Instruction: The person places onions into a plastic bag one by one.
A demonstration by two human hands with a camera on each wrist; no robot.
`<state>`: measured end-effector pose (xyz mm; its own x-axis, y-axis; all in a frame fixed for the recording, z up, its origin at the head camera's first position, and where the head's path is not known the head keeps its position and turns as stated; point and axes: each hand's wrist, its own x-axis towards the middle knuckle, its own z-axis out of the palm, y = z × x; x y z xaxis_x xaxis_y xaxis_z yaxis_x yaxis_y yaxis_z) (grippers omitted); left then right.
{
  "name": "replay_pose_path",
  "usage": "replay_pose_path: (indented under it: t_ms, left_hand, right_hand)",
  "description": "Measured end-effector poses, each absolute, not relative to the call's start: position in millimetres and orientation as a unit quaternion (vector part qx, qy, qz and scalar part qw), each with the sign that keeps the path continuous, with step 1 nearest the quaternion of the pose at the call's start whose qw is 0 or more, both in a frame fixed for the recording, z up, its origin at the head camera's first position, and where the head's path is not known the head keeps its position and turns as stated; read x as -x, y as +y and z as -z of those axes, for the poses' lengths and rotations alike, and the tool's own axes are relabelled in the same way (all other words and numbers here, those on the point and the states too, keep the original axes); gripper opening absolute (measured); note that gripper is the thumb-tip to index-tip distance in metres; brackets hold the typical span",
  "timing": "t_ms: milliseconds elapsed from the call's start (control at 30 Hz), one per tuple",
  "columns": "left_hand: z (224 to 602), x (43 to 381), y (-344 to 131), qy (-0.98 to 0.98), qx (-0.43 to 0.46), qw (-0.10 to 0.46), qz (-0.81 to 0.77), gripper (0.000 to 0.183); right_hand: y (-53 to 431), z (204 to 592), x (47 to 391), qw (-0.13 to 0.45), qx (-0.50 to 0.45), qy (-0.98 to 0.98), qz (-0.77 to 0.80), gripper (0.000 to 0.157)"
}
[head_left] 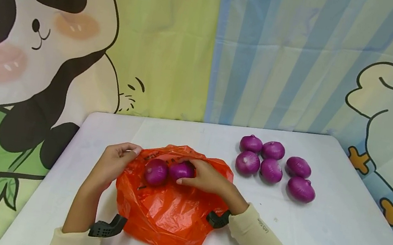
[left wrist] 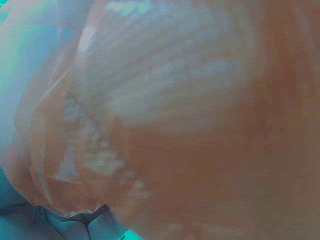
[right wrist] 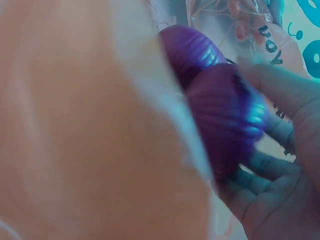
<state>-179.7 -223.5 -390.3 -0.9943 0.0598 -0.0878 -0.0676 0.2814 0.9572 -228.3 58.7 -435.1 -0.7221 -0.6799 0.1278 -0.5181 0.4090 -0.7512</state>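
Note:
A red-orange plastic bag (head_left: 173,217) lies spread with its mouth facing up. My left hand (head_left: 112,167) pinches the bag's left rim between thumb and fingers. Inside the bag, my right hand (head_left: 207,177) holds a purple onion (head_left: 183,171), thumb on the near side and fingers on the far side. Just left of it sits a second purple onion (head_left: 156,172). The right wrist view shows the held onion (right wrist: 227,120) against the fingers, the other onion (right wrist: 190,52) close behind it. Blurred bag film (left wrist: 55,150) fills most of the left wrist view.
Several more purple onions (head_left: 271,170) stand grouped on the white table (head_left: 337,230), right of the bag and toward the back. Behind the table's far edge hangs a cartoon-printed curtain (head_left: 177,51). Black wrist cameras (head_left: 108,226) sit at both wrists beside the bag.

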Motion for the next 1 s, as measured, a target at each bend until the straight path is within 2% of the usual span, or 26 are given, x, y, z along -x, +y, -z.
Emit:
replay_pose_path:
  t_ms: [400, 733, 1000]
  left_hand:
    - [390, 180, -224, 0.8, 0.007, 0.052, -0.598, 0.035]
    - [391, 181, -223, 0.801, 0.013, 0.056, -0.596, 0.032]
    - [392, 182, -223, 0.802, 0.016, 0.059, -0.594, 0.033]
  right_hand:
    - [60, 436, 228, 0.113, 0.37, 0.821, 0.42, 0.061]
    - [64, 434, 222, 0.094, 0.376, 0.823, 0.414, 0.057]
    - [69, 424, 215, 0.1, 0.386, 0.806, 0.438, 0.052]
